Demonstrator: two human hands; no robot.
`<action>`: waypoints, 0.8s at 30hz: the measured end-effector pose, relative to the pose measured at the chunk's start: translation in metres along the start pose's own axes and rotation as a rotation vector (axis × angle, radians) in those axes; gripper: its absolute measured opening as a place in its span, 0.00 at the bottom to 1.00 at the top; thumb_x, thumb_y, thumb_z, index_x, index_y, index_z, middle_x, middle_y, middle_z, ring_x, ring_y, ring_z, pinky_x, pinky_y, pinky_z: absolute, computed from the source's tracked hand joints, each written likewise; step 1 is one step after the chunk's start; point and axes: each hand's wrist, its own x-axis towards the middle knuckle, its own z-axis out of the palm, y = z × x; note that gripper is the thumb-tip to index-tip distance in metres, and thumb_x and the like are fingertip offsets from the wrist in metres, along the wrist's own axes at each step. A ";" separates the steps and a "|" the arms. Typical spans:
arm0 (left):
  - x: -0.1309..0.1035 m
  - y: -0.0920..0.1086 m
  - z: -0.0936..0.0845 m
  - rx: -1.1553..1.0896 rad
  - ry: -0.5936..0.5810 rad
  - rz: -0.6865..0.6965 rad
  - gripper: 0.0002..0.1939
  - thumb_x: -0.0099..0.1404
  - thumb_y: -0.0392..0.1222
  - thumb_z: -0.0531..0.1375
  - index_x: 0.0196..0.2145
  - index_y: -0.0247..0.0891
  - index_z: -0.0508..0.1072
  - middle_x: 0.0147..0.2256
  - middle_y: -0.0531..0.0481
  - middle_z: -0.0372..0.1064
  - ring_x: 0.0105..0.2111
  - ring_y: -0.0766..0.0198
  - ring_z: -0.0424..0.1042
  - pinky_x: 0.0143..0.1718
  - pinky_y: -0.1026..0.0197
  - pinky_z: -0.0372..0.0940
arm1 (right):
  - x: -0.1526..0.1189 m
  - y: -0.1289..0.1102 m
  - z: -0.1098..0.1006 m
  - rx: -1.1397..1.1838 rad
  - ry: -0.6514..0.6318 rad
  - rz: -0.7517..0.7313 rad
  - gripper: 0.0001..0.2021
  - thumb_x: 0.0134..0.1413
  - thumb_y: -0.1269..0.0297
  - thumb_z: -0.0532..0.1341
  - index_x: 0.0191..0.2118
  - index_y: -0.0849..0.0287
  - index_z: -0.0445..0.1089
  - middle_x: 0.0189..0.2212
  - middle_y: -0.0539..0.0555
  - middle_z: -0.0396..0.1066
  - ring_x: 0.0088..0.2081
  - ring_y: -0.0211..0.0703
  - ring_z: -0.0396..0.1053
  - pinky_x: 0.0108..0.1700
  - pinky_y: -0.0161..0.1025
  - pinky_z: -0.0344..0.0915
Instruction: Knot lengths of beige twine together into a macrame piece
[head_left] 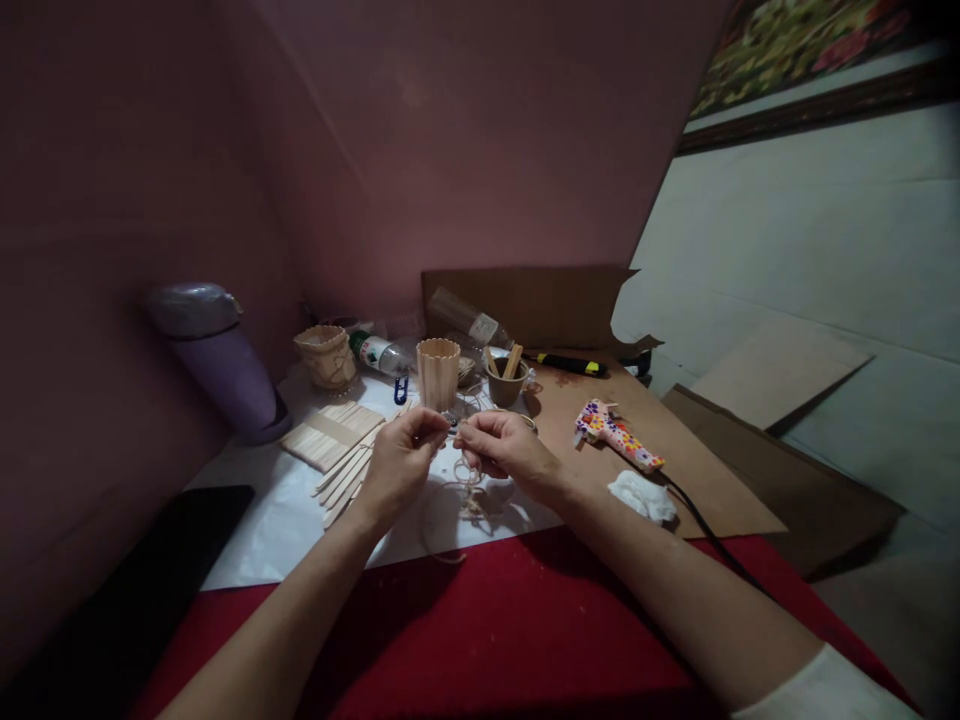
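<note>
My left hand point(405, 455) and my right hand point(510, 450) meet above the white paper, fingertips pinched and almost touching. A small dark thing point(452, 421) shows at the left fingertips; its kind is too small to make out. Thin brown twine point(471, 485) hangs in loose loops under my right fingers and trails onto the paper. Just behind the hands stands an upright cup of craft sticks point(438, 372) with a scalloped rim. Loose craft sticks point(346, 485) and a banded bundle of craft sticks point(330, 437) lie left of my left hand.
A decorated stick cup point(327, 358), plastic bottles point(381, 353) and a purple tumbler point(225, 370) stand or lie at the back left. To the right are a small pot point(506, 384), a utility knife point(571, 365), a patterned glue gun point(619, 436) with its cord and crumpled tissue point(641, 496) on cardboard point(712, 500).
</note>
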 end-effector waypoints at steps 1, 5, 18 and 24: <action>-0.001 0.002 0.001 -0.039 -0.020 -0.025 0.05 0.51 0.38 0.64 0.27 0.35 0.71 0.24 0.52 0.68 0.25 0.68 0.65 0.27 0.65 0.59 | -0.001 -0.001 0.001 0.016 -0.003 -0.019 0.16 0.49 0.52 0.61 0.25 0.61 0.65 0.16 0.45 0.60 0.15 0.27 0.48 0.17 0.31 0.42; -0.004 0.013 0.006 -0.222 -0.072 -0.182 0.12 0.47 0.39 0.66 0.24 0.35 0.66 0.20 0.55 0.66 0.20 0.71 0.63 0.21 0.68 0.56 | 0.000 0.002 0.001 0.061 0.044 -0.063 0.16 0.47 0.52 0.63 0.26 0.62 0.67 0.16 0.44 0.58 0.16 0.28 0.48 0.18 0.31 0.42; -0.002 0.012 -0.002 0.007 0.013 -0.071 0.07 0.51 0.30 0.57 0.29 0.35 0.72 0.27 0.50 0.71 0.30 0.66 0.68 0.34 0.62 0.61 | 0.004 0.005 0.004 0.058 0.078 -0.037 0.15 0.51 0.53 0.59 0.25 0.60 0.62 0.18 0.45 0.62 0.14 0.26 0.53 0.15 0.29 0.44; -0.005 0.016 0.000 -0.181 -0.104 -0.181 0.11 0.49 0.39 0.65 0.32 0.33 0.71 0.27 0.49 0.70 0.28 0.65 0.67 0.31 0.62 0.61 | 0.005 0.005 0.005 0.025 0.118 -0.048 0.15 0.52 0.54 0.58 0.24 0.60 0.61 0.16 0.45 0.61 0.13 0.27 0.53 0.15 0.30 0.43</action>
